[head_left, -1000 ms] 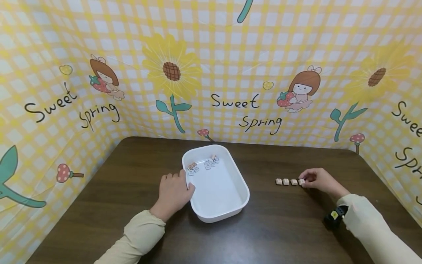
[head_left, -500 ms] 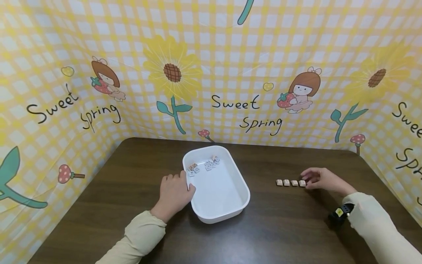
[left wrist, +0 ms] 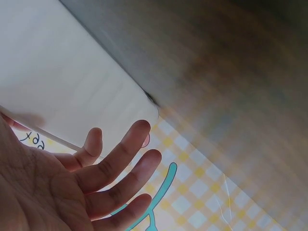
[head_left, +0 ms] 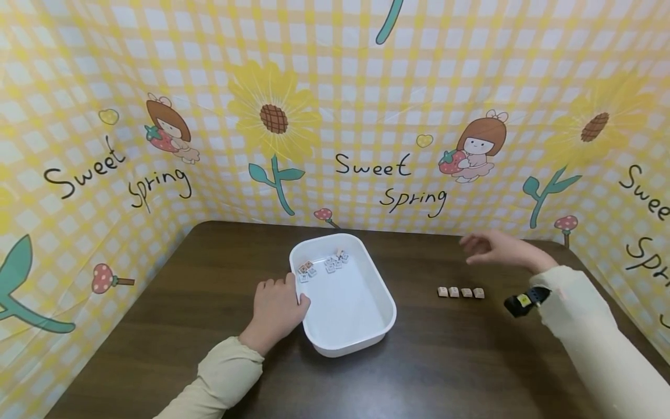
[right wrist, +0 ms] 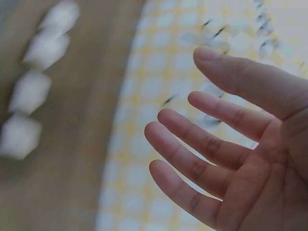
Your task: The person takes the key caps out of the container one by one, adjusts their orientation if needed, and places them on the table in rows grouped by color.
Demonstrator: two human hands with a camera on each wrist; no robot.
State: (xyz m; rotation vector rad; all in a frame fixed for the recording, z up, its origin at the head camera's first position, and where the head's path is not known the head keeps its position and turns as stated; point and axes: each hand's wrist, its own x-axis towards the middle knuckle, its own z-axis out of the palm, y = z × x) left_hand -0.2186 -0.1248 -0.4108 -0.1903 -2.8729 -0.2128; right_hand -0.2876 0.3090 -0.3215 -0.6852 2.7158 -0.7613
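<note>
My left hand (head_left: pixel 274 308) holds the left rim of a white plastic tub (head_left: pixel 345 317), thumb over the edge and fingers along the outside wall. Inside, toward the far end, lie two loose clusters of small keycaps, grey-white ones (head_left: pixel 332 266) with a few orange-brown ones (head_left: pixel 306 266). To the right of the tub, several pale beige keycaps (head_left: pixel 453 292) form a straight row on the table. My right hand (head_left: pixel 494 248) is in the air beyond the row's right end, its fingers loosely spread with nothing in them, as the right wrist view also shows.
The dark brown wooden table (head_left: pixel 419 361) ends at a yellow checked cloth (head_left: pixel 366 116) that hangs behind it and at both sides. A black wrist device (head_left: pixel 526 301) is strapped at the right sleeve.
My right hand has let go of the rightmost keycap in the row, then lifted up and away toward the back. The left hand and the tub have stayed put.
</note>
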